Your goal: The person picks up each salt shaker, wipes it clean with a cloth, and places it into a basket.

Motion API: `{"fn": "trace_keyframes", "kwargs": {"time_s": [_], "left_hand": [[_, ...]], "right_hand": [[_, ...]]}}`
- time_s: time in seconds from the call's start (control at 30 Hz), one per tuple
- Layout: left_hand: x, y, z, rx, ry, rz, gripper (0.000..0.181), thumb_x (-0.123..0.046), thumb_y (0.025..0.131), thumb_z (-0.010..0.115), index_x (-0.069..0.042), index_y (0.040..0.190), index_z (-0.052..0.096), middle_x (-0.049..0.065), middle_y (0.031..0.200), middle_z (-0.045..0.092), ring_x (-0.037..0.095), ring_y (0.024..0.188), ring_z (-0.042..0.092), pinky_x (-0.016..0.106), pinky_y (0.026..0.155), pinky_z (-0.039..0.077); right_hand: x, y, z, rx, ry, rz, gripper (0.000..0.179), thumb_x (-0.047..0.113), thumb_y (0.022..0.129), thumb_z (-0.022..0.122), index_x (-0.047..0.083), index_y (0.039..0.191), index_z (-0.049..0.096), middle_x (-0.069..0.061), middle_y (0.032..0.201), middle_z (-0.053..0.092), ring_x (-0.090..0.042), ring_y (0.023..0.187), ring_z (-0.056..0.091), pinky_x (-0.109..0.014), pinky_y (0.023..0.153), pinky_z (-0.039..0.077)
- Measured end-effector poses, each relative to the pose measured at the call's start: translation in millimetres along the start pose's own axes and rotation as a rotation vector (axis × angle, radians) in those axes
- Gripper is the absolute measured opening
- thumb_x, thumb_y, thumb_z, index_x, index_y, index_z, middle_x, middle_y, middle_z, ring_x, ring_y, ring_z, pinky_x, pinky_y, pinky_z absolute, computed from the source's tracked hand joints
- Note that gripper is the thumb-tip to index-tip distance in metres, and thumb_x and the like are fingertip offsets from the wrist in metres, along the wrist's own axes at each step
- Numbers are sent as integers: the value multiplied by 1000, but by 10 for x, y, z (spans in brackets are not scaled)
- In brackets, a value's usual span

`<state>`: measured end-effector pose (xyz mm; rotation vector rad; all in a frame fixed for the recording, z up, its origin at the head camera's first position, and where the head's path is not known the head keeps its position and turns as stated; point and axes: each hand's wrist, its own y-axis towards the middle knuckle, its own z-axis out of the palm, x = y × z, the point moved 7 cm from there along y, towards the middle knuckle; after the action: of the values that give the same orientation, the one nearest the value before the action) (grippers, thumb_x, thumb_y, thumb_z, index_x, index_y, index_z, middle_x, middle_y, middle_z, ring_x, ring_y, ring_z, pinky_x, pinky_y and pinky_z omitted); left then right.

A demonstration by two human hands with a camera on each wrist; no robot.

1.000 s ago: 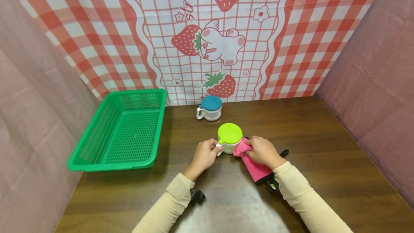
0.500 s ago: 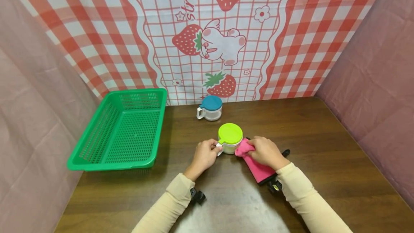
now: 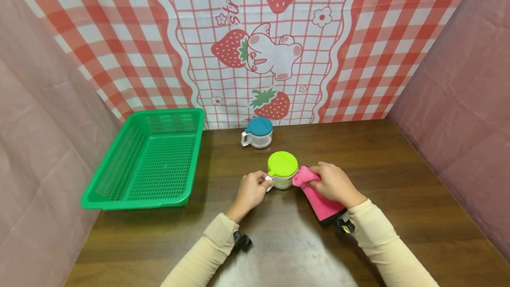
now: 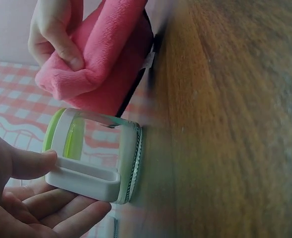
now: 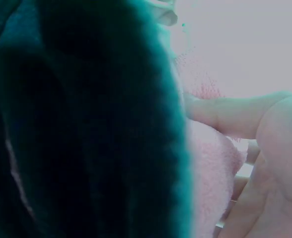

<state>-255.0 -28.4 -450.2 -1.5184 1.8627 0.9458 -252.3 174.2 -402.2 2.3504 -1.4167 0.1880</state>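
My left hand (image 3: 252, 191) pinches the white handle (image 4: 84, 179) of a small clear jar (image 3: 283, 182) with a lime-green lid (image 3: 282, 164). The jar stands upright on the table. Just to its right, my right hand (image 3: 336, 184) grips a bunched end of a pink cloth (image 3: 323, 205) with a dark edge, and the rest hangs below the fingers. Whether cloth and jar touch, I cannot tell. The right wrist view shows the thumb (image 5: 230, 115) pressing into the fuzzy cloth, while a dark blurred shape hides the left part.
Behind the held jar stands a similar jar (image 3: 260, 139) with a blue lid and white handle. A green perforated basket (image 3: 186, 198) sits at the left of the brown wooden table (image 3: 402, 180). A red-and-white checked cloth (image 3: 390, 25) hangs along the back.
My right hand has shifted a little to the right with the pink cloth, drawing it off the jar's side. The left hand and the jar have hardly moved.
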Motion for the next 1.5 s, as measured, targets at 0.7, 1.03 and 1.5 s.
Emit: {"fn": "trace_keyframes", "kwargs": {"time_s": [0.7, 1.03, 1.5], "left_hand": [[0, -3, 19, 21, 44, 8, 12, -16, 87, 69, -5, 91, 71, 9, 88, 76, 21, 80, 68, 31, 69, 48], [-3, 15, 11, 26, 40, 21, 10, -16, 87, 69, -5, 88, 70, 7, 84, 76, 17, 73, 63, 29, 65, 45], [-34, 11, 4, 11, 67, 43, 10, -15, 87, 69, -6, 86, 69, 5, 77, 74, 16, 67, 59, 27, 61, 42]], "right_hand": [[-125, 137, 72, 22, 25, -44, 16, 4, 74, 72, 9, 89, 71, 0, 70, 52, -16, 62, 46, -34, 60, 40], [-175, 146, 230, 112, -16, -9, 27, 4, 75, 68, 8, 101, 73, -2, 77, 54, -17, 65, 50, -35, 61, 42], [-153, 179, 400, 138, -84, -41, 10, 8, 72, 71, 16, 74, 68, -3, 70, 51, -19, 60, 46, -35, 53, 38]]}}
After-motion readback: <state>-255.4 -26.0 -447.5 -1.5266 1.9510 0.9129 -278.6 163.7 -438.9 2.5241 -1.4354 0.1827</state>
